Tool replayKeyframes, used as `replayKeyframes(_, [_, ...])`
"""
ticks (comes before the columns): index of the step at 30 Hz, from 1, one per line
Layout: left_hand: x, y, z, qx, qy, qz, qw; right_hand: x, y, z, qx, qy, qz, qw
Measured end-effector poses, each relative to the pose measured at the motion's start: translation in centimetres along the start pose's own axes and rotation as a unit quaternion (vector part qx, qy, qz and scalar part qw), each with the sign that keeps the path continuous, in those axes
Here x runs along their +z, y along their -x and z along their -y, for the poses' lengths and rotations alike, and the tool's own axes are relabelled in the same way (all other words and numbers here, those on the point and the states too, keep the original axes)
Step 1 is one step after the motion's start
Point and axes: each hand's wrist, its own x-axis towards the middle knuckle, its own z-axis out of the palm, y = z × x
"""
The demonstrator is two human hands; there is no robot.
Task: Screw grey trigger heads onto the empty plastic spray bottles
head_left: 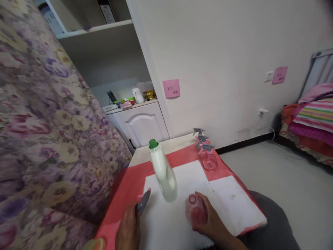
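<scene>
My left hand is closed around a grey and pink spray nozzle at the left edge of the white cloth. In my right hand is a clear pink bottle, its open neck facing up with no nozzle on it. My fingers wrap its right side. Between and beyond my hands stands a tall pale green jug; something green shows at its mouth, and neither hand touches it.
Several pink spray bottles with grey triggers stand at the table's far right corner. A red cover lies under the cloth. A second white cloth is at right. A floral curtain hangs close on the left. A round greenish object shows at bottom left.
</scene>
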Motion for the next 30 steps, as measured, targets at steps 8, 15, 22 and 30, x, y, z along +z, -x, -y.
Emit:
replayKeyframes(8, [-5.1,-0.8,-10.4,-0.159,0.277,-0.010,0.947,-0.1,-0.1,0.3,-0.005,-0.002,0.007,1.000])
replayKeyframes(15, [-4.8,-1.5,-16.7,-0.212,0.497,-0.036,0.841,0.1,-0.3,-0.7,-0.027,-0.002,0.007,1.000])
replayKeyframes(22, [-3.5,-1.1,-19.8,-0.199,0.500,-0.033,0.842,0.4,-0.3,-1.3,-0.029,-0.012,0.005,0.999])
replayKeyframes(30, [-1.2,-0.7,-20.2,-0.182,0.460,0.020,0.869,-0.1,-0.4,0.5,-0.011,-0.030,0.016,0.999])
